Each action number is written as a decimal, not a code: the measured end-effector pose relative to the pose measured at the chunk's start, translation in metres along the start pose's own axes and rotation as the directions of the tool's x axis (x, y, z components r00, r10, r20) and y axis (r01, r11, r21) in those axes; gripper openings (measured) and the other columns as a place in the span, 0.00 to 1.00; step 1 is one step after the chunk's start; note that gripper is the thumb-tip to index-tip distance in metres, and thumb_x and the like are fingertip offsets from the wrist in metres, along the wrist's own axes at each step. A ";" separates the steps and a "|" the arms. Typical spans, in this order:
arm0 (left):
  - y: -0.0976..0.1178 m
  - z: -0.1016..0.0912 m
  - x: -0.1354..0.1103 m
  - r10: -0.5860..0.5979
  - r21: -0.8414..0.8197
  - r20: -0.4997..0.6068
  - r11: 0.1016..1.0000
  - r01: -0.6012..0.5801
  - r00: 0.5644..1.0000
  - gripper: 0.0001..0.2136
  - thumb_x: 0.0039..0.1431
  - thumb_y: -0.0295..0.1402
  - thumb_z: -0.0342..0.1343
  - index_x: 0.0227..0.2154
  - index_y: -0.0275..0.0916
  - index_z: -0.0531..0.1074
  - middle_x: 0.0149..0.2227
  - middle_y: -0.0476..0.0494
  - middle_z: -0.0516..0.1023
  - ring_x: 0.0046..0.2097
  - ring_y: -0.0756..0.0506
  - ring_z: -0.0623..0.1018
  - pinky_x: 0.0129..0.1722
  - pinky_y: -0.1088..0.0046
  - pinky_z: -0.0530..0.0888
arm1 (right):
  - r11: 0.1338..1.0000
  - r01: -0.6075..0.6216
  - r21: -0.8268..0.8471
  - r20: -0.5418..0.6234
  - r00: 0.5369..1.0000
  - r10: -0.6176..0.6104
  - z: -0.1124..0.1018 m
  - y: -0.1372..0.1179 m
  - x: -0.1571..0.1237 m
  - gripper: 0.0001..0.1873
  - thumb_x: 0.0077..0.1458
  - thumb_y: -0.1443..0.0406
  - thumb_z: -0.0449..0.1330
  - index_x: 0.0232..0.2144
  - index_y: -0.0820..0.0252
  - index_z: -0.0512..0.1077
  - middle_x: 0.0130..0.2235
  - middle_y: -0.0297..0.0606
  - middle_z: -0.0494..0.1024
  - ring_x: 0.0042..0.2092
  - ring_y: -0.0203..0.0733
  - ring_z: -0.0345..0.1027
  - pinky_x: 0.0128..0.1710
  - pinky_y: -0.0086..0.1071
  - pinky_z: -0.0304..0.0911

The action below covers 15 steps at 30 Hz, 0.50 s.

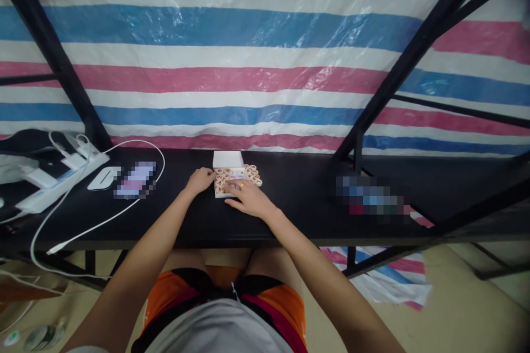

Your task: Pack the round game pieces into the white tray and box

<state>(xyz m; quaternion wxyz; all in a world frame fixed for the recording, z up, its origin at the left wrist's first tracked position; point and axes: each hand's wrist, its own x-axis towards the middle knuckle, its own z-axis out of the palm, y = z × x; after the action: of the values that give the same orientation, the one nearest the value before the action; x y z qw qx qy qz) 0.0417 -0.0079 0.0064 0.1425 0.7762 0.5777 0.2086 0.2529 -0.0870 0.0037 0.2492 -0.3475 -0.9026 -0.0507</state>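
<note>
A small white box (218, 195) filled with round chess pieces (222, 172) with red markings rests on the black desk. My left hand (201, 180) is at the box's left edge, fingers curled against it. Over the box's near right part lies my right hand (247, 197), with a ring on one finger. Its fingers are stretched across the pieces and its thumb is apart, hiding part of the box. More round pieces (253, 174) sit together just right of the box. Behind it is a white lid (227, 159).
On the left of the desk (298, 198) are a power strip (62, 182) with plugs, a white cable (103, 219), a white flat device (104, 177) and a blurred phone (136, 179). A blurred item (372, 198) lies right. Black frame bars and a striped sheet (232, 83) stand behind.
</note>
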 end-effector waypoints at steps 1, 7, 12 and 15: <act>0.001 0.000 0.000 0.000 -0.005 -0.003 1.000 0.000 1.000 0.19 0.59 0.43 0.44 0.24 0.39 0.75 0.27 0.42 0.77 0.30 0.45 0.74 0.29 0.73 0.60 | 1.000 0.023 -0.007 0.030 0.999 -0.023 0.001 -0.004 0.001 0.20 0.61 0.55 0.50 0.51 0.54 0.68 0.51 0.43 0.70 0.52 0.47 0.63 0.52 0.42 0.59; 0.004 -0.004 -0.002 -0.018 -0.006 0.001 1.000 0.018 1.000 0.19 0.58 0.43 0.45 0.25 0.39 0.75 0.27 0.42 0.78 0.30 0.45 0.74 0.29 0.73 0.60 | 1.000 -0.024 -0.014 0.046 0.999 0.025 0.001 -0.005 0.001 0.20 0.62 0.55 0.49 0.49 0.59 0.69 0.50 0.45 0.70 0.50 0.45 0.64 0.52 0.40 0.60; 0.005 -0.004 -0.002 -0.014 0.005 0.009 1.000 0.014 1.000 0.19 0.59 0.43 0.44 0.25 0.39 0.76 0.27 0.42 0.78 0.30 0.45 0.74 0.29 0.74 0.61 | 1.000 -0.027 -0.011 0.047 0.999 0.027 -0.002 -0.005 0.001 0.18 0.62 0.56 0.49 0.49 0.57 0.69 0.50 0.45 0.70 0.50 0.46 0.65 0.51 0.40 0.60; 0.005 -0.004 -0.003 -0.018 0.006 0.010 1.000 0.018 1.000 0.19 0.59 0.43 0.44 0.26 0.39 0.76 0.28 0.41 0.78 0.30 0.45 0.75 0.29 0.74 0.61 | 1.000 -0.024 0.006 0.051 0.998 0.024 -0.003 -0.006 0.000 0.18 0.61 0.54 0.50 0.49 0.54 0.70 0.52 0.44 0.69 0.51 0.47 0.64 0.52 0.41 0.60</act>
<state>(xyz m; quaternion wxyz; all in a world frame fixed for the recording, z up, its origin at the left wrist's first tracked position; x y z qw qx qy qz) 0.0430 -0.0120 0.0120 0.1447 0.7724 0.5846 0.2016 0.2504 -0.0919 0.0072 0.2277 -0.3585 -0.9046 -0.0359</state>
